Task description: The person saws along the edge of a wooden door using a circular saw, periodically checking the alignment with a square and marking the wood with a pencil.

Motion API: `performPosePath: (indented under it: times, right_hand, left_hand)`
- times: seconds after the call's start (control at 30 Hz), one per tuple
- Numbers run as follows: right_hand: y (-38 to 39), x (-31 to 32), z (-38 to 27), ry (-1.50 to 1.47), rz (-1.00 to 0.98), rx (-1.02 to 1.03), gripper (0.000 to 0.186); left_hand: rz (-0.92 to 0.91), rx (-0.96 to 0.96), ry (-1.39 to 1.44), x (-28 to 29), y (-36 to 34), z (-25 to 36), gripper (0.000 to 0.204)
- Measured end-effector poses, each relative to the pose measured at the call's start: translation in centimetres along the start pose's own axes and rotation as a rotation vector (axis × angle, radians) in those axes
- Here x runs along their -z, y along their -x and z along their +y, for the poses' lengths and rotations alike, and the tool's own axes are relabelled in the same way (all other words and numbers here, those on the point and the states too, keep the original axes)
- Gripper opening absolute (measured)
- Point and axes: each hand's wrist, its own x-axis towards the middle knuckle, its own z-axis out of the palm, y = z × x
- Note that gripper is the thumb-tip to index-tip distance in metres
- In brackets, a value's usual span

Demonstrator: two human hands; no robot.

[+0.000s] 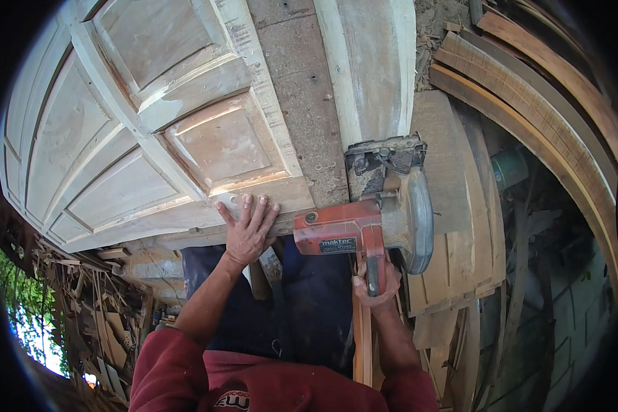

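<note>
Right hand (379,283) wrapped round the rear handle of the red saw (338,230), a firm grip, and there sits the saw at the near end of a pale plank (372,75), its grimy base plate meeting that end, the rounded grey guard on the right. Whether the blade is in the wood, I cannot tell.

Over to the left hand (249,230) — fingers spread, laid on the near edge of the panelled door (220,184), gripping no tool, well apart from the saw's handle. The door fills the left side, raised panels and all, and between it and the plank runs a strip of worn grey bench (302,89).

Out right, long curved boards (529,103) sweep round, a green tin (509,169) near them; down left — a jumble of offcuts (106,316).
</note>
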Motion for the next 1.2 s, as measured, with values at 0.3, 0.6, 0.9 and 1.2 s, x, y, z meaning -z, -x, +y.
performPosePath:
  times: [0.3, 0.6, 0.9, 1.2]
  right_hand:
    - [-2.7, -0.1, -2.2, 0.006, -0.009, 0.069, 0.036]
    - [-5.3, -0.2, -4.1, 0.057, -0.013, 0.082, 0.035]
    - [-6.8, -0.4, -5.6, 0.075, 0.012, 0.062, 0.031]
    - [-8.2, -0.5, -6.4, 0.075, 0.043, 0.090, 0.029]
  left_hand:
    - [0.004, 0.047, 0.062, -0.2, 0.2, 0.1, 0.105]
    - [-0.046, 0.040, 0.049, 0.0, 0.0, 0.2, 0.102]
    - [-0.144, 0.025, 0.032, 0.8, -0.4, 0.2, 0.094]
    - [-0.115, 0.019, 0.006, 0.6, -0.3, 0.2, 0.094]
